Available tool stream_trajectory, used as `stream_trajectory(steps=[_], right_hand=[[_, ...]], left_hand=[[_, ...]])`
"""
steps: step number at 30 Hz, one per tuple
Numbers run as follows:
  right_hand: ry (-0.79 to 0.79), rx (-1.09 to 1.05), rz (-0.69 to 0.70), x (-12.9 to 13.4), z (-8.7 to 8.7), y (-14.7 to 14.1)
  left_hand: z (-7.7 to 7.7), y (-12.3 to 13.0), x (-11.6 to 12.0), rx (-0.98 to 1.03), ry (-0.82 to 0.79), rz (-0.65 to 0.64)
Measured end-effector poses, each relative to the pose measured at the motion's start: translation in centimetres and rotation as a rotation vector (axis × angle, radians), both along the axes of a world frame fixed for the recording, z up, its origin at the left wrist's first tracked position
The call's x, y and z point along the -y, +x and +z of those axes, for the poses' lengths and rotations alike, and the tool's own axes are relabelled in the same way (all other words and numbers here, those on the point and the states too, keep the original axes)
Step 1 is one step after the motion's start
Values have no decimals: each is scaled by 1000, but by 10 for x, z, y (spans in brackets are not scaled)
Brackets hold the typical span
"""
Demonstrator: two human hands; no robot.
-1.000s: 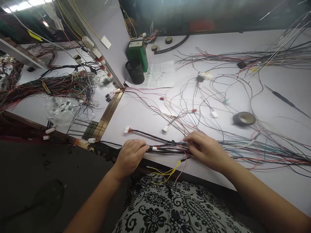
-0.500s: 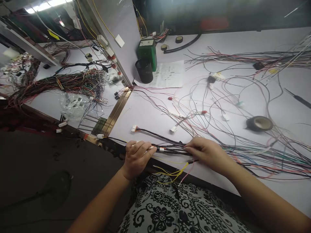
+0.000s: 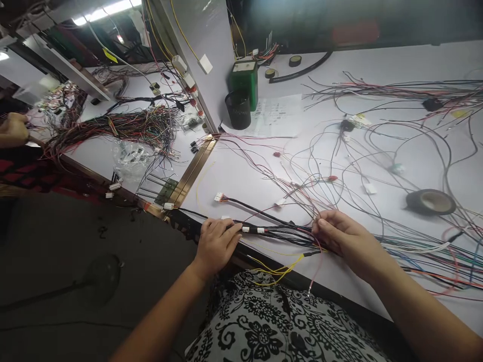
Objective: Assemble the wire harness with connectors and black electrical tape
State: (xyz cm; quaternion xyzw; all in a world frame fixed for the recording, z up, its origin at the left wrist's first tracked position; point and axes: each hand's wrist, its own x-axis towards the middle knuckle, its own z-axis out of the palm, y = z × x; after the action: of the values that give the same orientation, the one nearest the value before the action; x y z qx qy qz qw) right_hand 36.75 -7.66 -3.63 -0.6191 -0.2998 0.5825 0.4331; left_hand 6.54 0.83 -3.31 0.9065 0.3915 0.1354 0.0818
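Observation:
My left hand (image 3: pixel 219 246) is closed on the left end of a black wire bundle (image 3: pixel 281 235) along the table's front edge. White connectors show just right of its fingertips. Farther right, my right hand (image 3: pixel 337 234) pinches the bundle, its thumb and fingers together. A black cable ending in a white connector (image 3: pixel 219 197) lies behind the bundle. Yellow wires (image 3: pixel 279 272) and a pink wire (image 3: pixel 314 274) hang toward my lap in front.
Loose thin wires cover the table's right side, with a black tape roll (image 3: pixel 430 202) among them. A black cup (image 3: pixel 238 109) and green box (image 3: pixel 245 83) stand behind. On the left bench lies a wire heap (image 3: pixel 124 125); another person's hand (image 3: pixel 14 130) is beside it.
The view has shifted left, bringing another person's hand in at the far left. My right hand has slid a little right along the bundle, farther from my left hand.

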Motion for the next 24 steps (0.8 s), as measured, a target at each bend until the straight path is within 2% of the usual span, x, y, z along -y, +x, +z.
stream_trajectory(steps=[5, 9, 11, 13, 17, 19, 21, 24], right_hand=[[-16, 2, -1, 4, -2, 1], [23, 66, 30, 8, -7, 1], [55, 138, 81, 10, -9, 0], [90, 200, 143, 12, -9, 1], [140, 188, 245, 13, -6, 4], [121, 100, 227, 12, -5, 6], [97, -8, 168, 10, -6, 9], [66, -121, 67, 7, -7, 12]], left_hand=[[0, -8, -8, 77, -50, 148], [15, -8, -25, 34, -124, 225], [23, -2, -29, 24, -171, 196], [29, 11, -29, 31, -227, 102], [29, 53, -26, 27, -327, -87], [25, 72, -26, 66, -402, -113], [23, 84, -27, 159, -551, -107], [33, 85, -30, 392, -798, -67]])
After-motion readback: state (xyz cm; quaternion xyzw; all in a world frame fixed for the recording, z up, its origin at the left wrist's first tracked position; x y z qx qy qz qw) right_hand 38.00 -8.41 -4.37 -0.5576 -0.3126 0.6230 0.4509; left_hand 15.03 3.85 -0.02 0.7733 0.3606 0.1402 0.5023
